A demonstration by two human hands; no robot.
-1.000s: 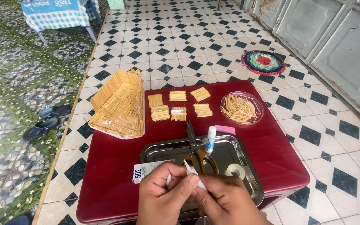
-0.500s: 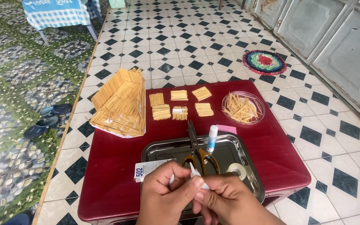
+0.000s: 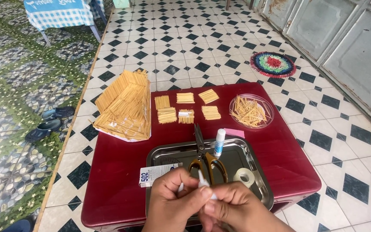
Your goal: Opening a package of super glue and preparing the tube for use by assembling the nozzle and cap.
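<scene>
My left hand (image 3: pixel 173 202) and my right hand (image 3: pixel 236 207) meet at the near edge of a red table (image 3: pixel 117 172), both pinching a small white glue tube (image 3: pixel 203 183) whose tip points up. Right behind them a steel tray (image 3: pixel 168 153) holds scissors with yellow handles (image 3: pixel 206 160), a white glue stick (image 3: pixel 219 142), a roll of clear tape (image 3: pixel 243 176) and a small glue box (image 3: pixel 156 174). A model house of toothpicks (image 3: pixel 124 105) stands at the table's far left.
Several flat toothpick panels (image 3: pixel 185 108) lie in two rows behind the tray. A clear dish of loose toothpicks (image 3: pixel 250 111) sits at the back right. The floor is checkered tile, with a round rug (image 3: pixel 273 63), sandals (image 3: pixel 50 120) and a clothed table (image 3: pixel 61 13).
Both hands have shifted slightly on the glue tube, and its white tip now stands more upright. Nothing on the table has moved.
</scene>
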